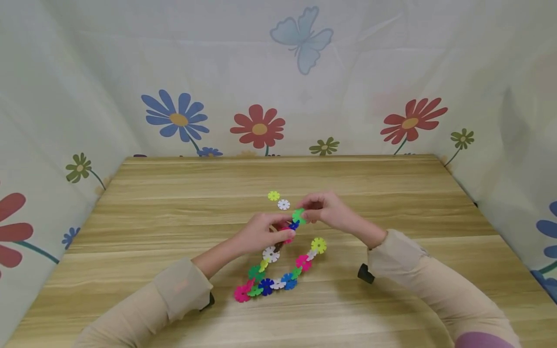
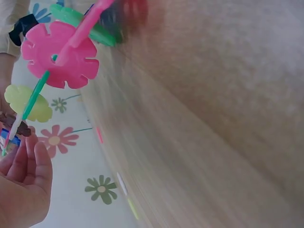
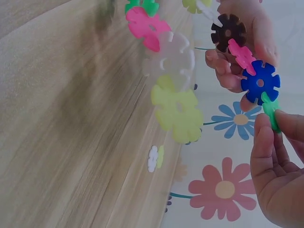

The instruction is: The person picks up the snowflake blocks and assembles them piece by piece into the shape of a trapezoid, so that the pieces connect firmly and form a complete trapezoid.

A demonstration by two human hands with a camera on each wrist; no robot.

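Note:
A chain of slotted plastic flower discs point(image 1: 266, 286) in several colours hangs in a V below the hands. My left hand point(image 1: 263, 233) pinches it close to a pink disc point(image 3: 242, 57), which sits between a brown disc point(image 3: 228, 33) and a dark blue disc point(image 3: 260, 82). At the chain's upper end, my right hand point(image 1: 332, 212) pinches a green disc point(image 1: 298, 216) between thumb and fingers. This green piece meets the blue disc edge to edge, at an angle. A yellow disc point(image 1: 319, 245) forms the chain's other end.
Beyond the hands, a loose yellow disc point(image 1: 273, 195) and a loose white disc point(image 1: 284, 204) lie on the wooden table point(image 1: 174, 193). A flower-printed cloth point(image 1: 209, 63) stands behind the table and along both sides.

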